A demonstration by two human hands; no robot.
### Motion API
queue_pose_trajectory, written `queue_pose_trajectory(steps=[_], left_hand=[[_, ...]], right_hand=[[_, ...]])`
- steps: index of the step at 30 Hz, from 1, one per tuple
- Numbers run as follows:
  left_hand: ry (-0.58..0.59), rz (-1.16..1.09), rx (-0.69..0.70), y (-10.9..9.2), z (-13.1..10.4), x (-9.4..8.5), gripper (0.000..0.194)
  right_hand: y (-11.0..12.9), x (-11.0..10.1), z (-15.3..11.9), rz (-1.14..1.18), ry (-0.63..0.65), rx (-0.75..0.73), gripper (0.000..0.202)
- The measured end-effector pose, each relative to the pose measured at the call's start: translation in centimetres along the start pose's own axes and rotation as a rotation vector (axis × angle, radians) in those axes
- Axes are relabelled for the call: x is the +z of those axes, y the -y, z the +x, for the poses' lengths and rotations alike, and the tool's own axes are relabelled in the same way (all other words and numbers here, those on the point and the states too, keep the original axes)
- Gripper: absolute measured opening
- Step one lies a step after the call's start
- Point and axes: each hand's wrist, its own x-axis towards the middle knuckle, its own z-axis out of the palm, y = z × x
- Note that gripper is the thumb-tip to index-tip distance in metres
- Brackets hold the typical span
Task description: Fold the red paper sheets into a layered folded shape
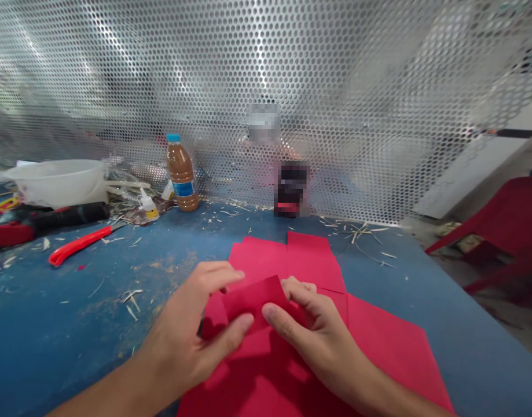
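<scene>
A small folded piece of red paper [252,298] is held up in front of me, its upper right corner raised. My right hand [313,321] pinches its right end, thumb on the near face and fingers behind. Around its left end curls my left hand [196,313], with the thumb at the lower edge and the fingers along the top; how firmly it grips is hard to see. Beneath both hands lie several larger sheets of red paper [387,341], overlapping, with their far edges uneven.
On the blue table [161,260] are a red-handled knife [81,244], a black and red tool [52,223], a small glue bottle [148,204], a white basin [59,182] and a brown drink bottle [181,174]. Perforated metal [356,116] stands behind; a red chair [500,231] is at right.
</scene>
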Motion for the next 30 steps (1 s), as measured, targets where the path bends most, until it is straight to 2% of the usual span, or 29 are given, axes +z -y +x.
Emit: queue_pose_trajectory(steps=[2, 4, 6, 9, 11, 14, 17, 19, 23, 25, 29, 30], left_hand=[[0.078, 0.11, 0.133, -0.1, -0.1, -0.2, 0.062], [0.17, 0.125, 0.145, -0.3, -0.2, -0.3, 0.066], [0.232, 0.029, 0.042, -0.7, -0.1, -0.3, 0.053], [0.318, -0.237, -0.233, -1.0, 0.2, -0.1, 0.031], [0.309, -0.421, -0.36, -0.9, 0.5, 0.1, 0.025], [0.214, -0.709, -0.485, -0.3, 0.7, 0.4, 0.028], [0.127, -0.899, -0.621, 0.2, 1.0, 0.4, 0.034], [0.098, -0.942, -0.647, 0.3, 1.2, 0.3, 0.037], [0.124, -0.915, -0.589, 0.0, 1.1, 0.3, 0.033], [0.1, -0.73, -0.488, 0.0, 1.0, 0.3, 0.027], [-0.003, -0.026, -0.014, 0.2, 0.7, -0.1, 0.019], [-0.005, 0.093, 0.09, 0.2, 0.7, -0.2, 0.02]], right_hand=[[0.1, 0.0, 0.0, 0.006, -0.036, 0.017, 0.045], [0.2, 0.0, 0.0, 0.013, -0.061, 0.02, 0.048], [0.2, -0.1, 0.1, 0.01, -0.073, 0.015, 0.054], [0.3, -0.3, 0.2, 0.004, -0.042, 0.004, 0.061], [0.5, -0.4, 0.3, 0.005, -0.014, -0.013, 0.063], [0.6, -0.4, 0.1, -0.003, -0.037, -0.049, 0.06], [0.7, -0.4, 0.0, 0.054, -0.079, -0.052, 0.046], [0.7, -0.4, -0.1, 0.149, -0.04, -0.017, 0.032], [0.7, -0.4, 0.0, 0.343, 0.103, 0.054, 0.022], [0.7, -0.3, -0.1, 0.435, 0.137, 0.096, 0.02], [0.6, -0.2, -0.1, 0.495, 0.136, 0.127, 0.022], [0.5, -0.2, -0.1, 0.481, 0.119, 0.124, 0.023]])
